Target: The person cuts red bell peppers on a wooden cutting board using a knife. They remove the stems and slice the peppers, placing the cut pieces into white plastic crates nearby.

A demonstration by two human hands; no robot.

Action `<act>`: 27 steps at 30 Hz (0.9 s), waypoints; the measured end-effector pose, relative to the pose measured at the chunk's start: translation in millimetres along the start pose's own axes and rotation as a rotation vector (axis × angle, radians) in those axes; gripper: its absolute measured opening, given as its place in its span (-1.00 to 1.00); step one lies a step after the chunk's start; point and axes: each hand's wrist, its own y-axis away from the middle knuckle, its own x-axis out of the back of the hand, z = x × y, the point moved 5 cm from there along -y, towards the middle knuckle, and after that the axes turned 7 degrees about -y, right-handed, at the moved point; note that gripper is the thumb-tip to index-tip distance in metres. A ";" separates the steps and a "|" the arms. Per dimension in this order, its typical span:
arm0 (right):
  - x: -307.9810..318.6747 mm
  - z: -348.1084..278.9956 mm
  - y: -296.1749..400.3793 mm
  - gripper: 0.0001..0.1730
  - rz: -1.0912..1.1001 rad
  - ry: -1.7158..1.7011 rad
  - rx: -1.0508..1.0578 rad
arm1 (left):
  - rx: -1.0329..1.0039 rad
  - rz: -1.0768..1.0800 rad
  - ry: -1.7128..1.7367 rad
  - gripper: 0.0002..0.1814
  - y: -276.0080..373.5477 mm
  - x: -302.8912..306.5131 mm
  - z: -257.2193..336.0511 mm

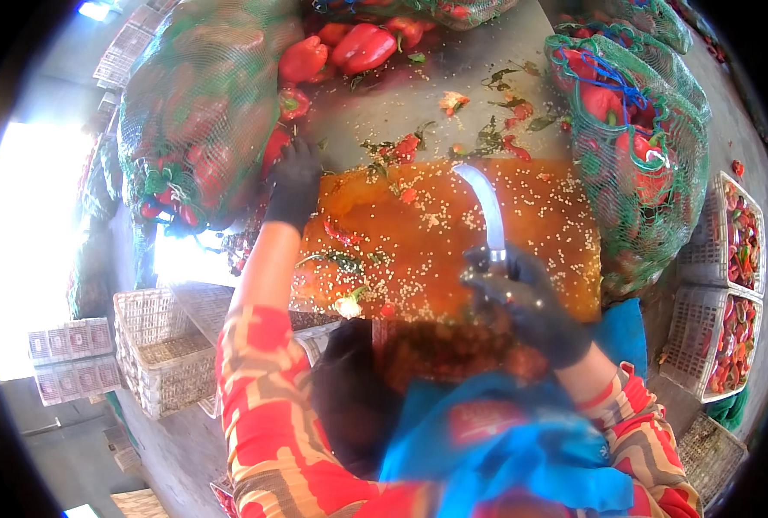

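Gloved in black, my right hand (526, 301) grips the handle of a curved knife (487, 201), its blade pointing up over the orange-brown cutting board (423, 239). My left hand (295, 181), in the same kind of glove, is at the board's upper left corner, against a red bell pepper (275, 150); whether its fingers close on it is hidden. Pale seeds, leaf bits and a cut pepper stem (350, 304) lie on the board. More red bell peppers (364, 48) are piled on the metal table (384, 110) beyond.
Green mesh sacks of red peppers stand at left (196, 110) and right (643, 155) of the board. An empty plastic crate (157, 343) is at lower left. Crates of cut peppers (733, 343) sit on the floor at right. Pepper scraps (454, 102) litter the table.
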 end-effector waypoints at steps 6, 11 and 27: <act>10.3 5.8 5.8 -0.58 -0.011 -0.099 0.027 | 0.167 -0.385 0.033 -0.59 -62.6 -88.1 -6.3; 18.1 -2.5 6.5 -0.61 0.035 -0.143 -0.007 | 0.211 -0.377 0.070 -0.67 -60.2 -134.3 -16.2; 12.7 1.0 18.1 -0.64 0.059 -0.310 -0.064 | -0.117 0.258 1.056 -0.50 -67.0 48.2 -11.5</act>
